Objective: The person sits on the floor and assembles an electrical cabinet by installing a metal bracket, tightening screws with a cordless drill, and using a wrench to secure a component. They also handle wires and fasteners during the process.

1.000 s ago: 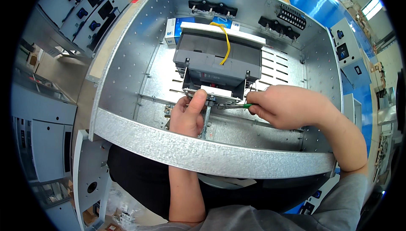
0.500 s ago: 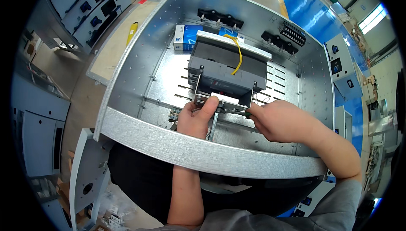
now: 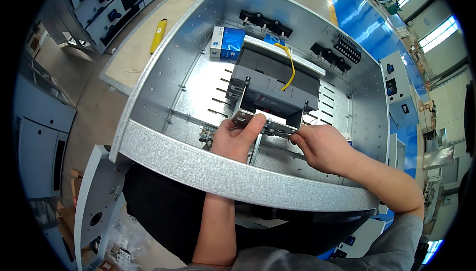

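A large grey moulded-case circuit breaker [image 3: 270, 81] lies in a galvanised metal enclosure [image 3: 238, 179]. At its near side sits a metal bracket [image 3: 243, 116] with a dark linkage under its front edge. My left hand [image 3: 234, 142] is closed on the bracket's front, thumb on top; its fingers are partly hidden below. My right hand [image 3: 322, 147] is pinched at the linkage's right end, on something thin and dark that its fingers mostly hide. A loop of yellow wire [image 3: 291, 70] lies over the breaker, near a pale metal bar [image 3: 310, 66].
A blue-and-white box [image 3: 229, 43] lies behind the breaker's left side. Black busbar supports [image 3: 265, 23] and a ribbed black block [image 3: 348, 49] line the far wall. The enclosure's near rim crosses my forearms. Outside left, a yellow tool [image 3: 158, 36] rests on a board.
The view has shifted slightly, so the breaker appears a little further right. My right hand has turned a little and its fingers sit closer to the linkage. My left hand keeps its hold.
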A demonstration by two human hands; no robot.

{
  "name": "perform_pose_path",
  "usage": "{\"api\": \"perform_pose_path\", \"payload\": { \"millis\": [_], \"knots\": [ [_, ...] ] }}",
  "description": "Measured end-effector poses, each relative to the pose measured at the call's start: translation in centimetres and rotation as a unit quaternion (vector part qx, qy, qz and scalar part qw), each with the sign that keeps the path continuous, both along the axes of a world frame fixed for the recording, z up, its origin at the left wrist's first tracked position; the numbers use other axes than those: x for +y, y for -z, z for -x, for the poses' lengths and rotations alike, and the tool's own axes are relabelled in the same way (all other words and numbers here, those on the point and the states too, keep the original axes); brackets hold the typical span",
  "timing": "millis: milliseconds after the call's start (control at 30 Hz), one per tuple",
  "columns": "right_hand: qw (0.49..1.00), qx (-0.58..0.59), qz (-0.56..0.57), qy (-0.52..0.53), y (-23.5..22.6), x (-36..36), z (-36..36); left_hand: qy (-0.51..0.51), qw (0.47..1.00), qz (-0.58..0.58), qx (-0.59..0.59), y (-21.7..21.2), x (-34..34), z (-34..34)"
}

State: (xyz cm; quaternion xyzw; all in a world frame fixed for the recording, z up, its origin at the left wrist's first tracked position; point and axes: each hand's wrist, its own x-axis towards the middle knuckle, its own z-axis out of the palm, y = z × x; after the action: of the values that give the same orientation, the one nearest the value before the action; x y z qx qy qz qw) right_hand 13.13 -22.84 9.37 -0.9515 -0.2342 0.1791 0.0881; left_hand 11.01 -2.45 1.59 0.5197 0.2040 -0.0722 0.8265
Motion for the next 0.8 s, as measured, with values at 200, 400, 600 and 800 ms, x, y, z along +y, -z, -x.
{"api": "perform_pose_path", "payload": {
  "millis": [200, 400, 600, 800],
  "knots": [
    [0.998, -0.054, 0.010, -0.032, 1.2, -0.3, 0.4, 0.000, 1.000, -0.006, 0.007, -0.3, 0.1, 0.1],
    [0.994, -0.083, -0.002, -0.066, 1.9, -0.7, 0.5, -0.002, 1.000, 0.002, 0.012, -0.2, 0.0, 0.1],
    [0.997, -0.036, 0.014, -0.067, 1.8, -0.7, 0.5, -0.003, 1.000, -0.004, 0.016, 0.0, 0.0, 0.1],
    [0.998, -0.023, 0.033, -0.050, 1.5, -0.5, 0.4, -0.005, 1.000, -0.008, 0.017, -0.2, 0.0, 0.2]
  ]
}}
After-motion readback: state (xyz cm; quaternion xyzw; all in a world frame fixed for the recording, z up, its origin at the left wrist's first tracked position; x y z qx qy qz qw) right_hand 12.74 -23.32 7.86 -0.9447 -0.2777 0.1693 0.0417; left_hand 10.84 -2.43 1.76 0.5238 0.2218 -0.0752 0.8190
